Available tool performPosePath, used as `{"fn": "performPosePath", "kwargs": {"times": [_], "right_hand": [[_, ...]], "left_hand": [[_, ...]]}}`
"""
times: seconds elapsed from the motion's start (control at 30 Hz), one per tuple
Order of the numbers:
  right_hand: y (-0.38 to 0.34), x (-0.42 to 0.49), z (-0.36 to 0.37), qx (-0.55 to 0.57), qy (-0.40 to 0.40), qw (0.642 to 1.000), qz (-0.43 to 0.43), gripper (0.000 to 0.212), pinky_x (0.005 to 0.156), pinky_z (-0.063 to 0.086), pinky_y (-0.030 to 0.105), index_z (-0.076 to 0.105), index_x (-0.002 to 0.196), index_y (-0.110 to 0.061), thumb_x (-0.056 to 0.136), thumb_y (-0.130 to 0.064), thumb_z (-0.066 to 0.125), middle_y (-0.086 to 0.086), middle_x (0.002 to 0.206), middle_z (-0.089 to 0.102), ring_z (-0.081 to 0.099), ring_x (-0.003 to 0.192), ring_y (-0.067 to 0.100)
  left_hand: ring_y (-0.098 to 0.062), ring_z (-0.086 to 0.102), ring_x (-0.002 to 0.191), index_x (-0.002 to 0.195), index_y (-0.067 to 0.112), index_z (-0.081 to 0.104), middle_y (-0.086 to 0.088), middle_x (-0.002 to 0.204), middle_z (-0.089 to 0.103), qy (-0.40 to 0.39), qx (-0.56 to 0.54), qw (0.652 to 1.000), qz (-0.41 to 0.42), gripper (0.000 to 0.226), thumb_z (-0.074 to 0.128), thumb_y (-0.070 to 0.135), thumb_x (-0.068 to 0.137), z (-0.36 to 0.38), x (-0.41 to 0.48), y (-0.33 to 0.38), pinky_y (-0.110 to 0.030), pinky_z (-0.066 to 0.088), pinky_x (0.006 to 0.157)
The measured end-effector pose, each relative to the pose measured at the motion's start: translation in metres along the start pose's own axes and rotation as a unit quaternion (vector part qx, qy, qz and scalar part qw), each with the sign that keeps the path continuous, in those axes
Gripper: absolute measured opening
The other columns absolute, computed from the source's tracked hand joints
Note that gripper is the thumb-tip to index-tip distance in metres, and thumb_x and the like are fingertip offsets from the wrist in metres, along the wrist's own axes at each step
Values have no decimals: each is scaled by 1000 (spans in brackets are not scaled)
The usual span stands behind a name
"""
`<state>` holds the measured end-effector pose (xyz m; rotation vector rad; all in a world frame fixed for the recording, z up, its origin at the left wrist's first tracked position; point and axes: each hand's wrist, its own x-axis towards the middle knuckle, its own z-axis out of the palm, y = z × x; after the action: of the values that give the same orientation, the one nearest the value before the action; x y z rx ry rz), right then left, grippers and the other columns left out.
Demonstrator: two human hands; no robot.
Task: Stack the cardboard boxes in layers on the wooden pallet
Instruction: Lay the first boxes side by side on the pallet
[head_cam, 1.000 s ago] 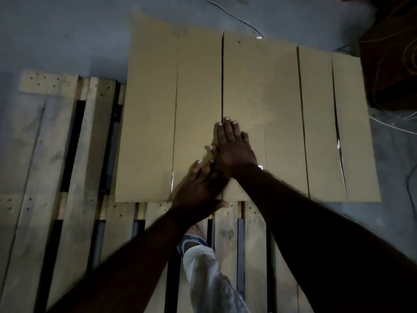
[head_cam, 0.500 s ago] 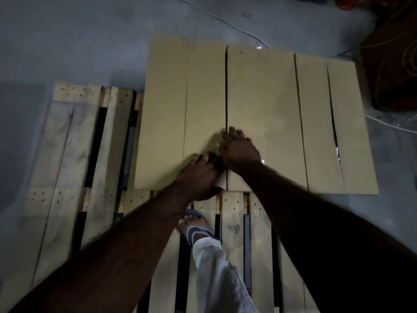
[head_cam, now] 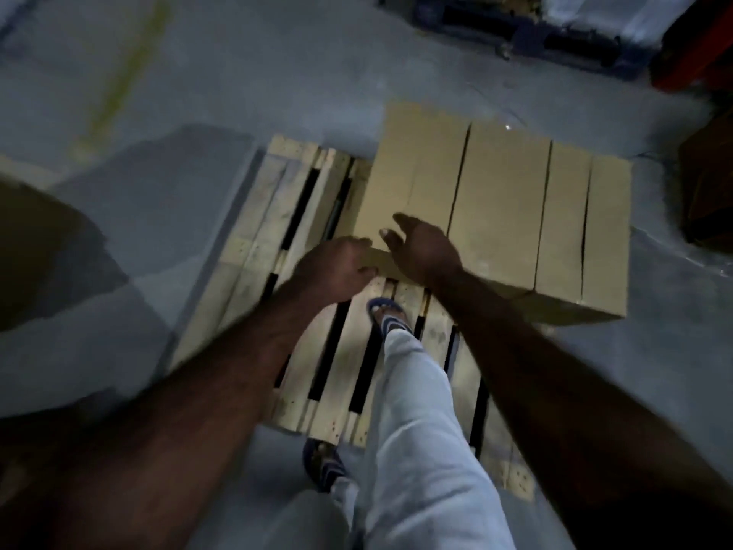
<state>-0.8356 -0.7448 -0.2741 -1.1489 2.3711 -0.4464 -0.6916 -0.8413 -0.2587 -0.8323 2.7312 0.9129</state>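
Cardboard boxes (head_cam: 496,200) on wooden pallet's (head_cam: 246,248) far-right corner only — most stacking remains; right hand (head_cam: 426,252) spread, left hand (head_cam: 337,269) grip unclear.

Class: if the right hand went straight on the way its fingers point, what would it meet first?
The right hand would probably brush the leftmost cardboard box's top near its corner; height above it is unclear.

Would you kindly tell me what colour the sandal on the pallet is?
The sandal is blue with pale stripes, clearest in the head view.
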Motion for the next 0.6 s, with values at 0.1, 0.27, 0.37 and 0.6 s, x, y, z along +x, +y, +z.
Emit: {"fn": "performPosePath", "kwargs": {"times": [0.1, 0.27, 0.37, 0.6], "right_hand": [[-70, -66, 9, 26, -15, 999, -29, 58, 103, 40, 32, 45, 149, -12, 103, -47, 45, 12, 149, 50, 50, 134, 30], [-165, -148, 21, 37, -36, 993, -108, 62, 103, 42, 33, 43, 150, -14, 102, -53, 42, 10, 149, 50, 50, 134, 28], [-213, -178, 27, 41, -72, 982, -170, 61, 107, 40, 34, 42, 151, -14, 102, -49, 46, 9, 152, 48, 46, 138, 27], [-325, -231, 60, -7, -150, 928, -342, 61, 107, 36, 32, 41, 151, -13, 102, -48, 47, 9, 152, 47, 45, 139, 25]], "left_hand": [[-26, 54, 128, 143, 12, 52, -10, 143, 56, 64, -55, 995, -57, 57, 67, 33, 92, -26, -101, -12, -36, 44, 105], [-22, 51, 132, 146, 16, 49, -5, 147, 51, 146, -80, 976, -140, 59, 65, 36, 93, -59, -229, -35, -33, 41, 108], [-24, 51, 132, 145, 15, 49, -5, 148, 51, 195, -89, 958, -190, 57, 65, 35, 94, -72, -294, -51, -33, 41, 108], [-24, 52, 130, 141, 13, 53, -5, 145, 54, 330, -128, 868, -348, 60, 61, 43, 90, -75, -440, -78, -36, 43, 108]]}}
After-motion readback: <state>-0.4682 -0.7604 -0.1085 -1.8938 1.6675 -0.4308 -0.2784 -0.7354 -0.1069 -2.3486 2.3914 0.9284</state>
